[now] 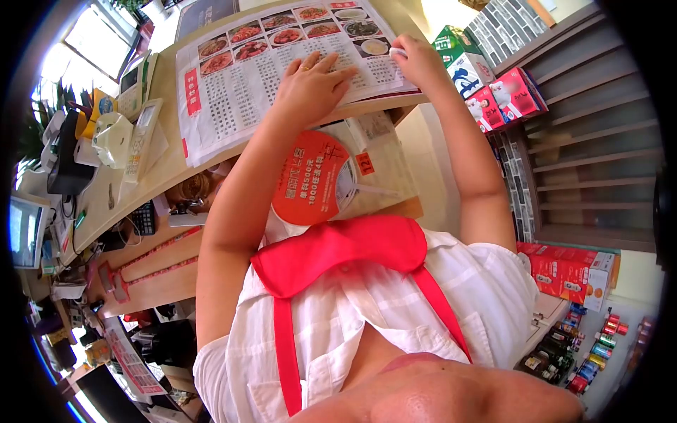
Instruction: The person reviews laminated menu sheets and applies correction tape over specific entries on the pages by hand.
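Note:
A large printed menu sheet (264,92) with food photos and columns of text lies on the wooden counter (166,151). My left hand (310,88) rests on the sheet near its middle, fingers spread, nothing in it. At the sheet's right edge, my right hand (417,60) is closed on a small white item (399,52), mostly hidden by the fingers. Below the counter edge, nearer to me, is a round red fan (310,176) with white writing.
To the left on the counter stand a telephone (143,137), a plastic-wrapped white item (111,137) and a black box (68,158). Green and red cartons (504,99) are stacked at the right. Bottles (546,359) and cans stand at lower right, a red box (564,271) above them.

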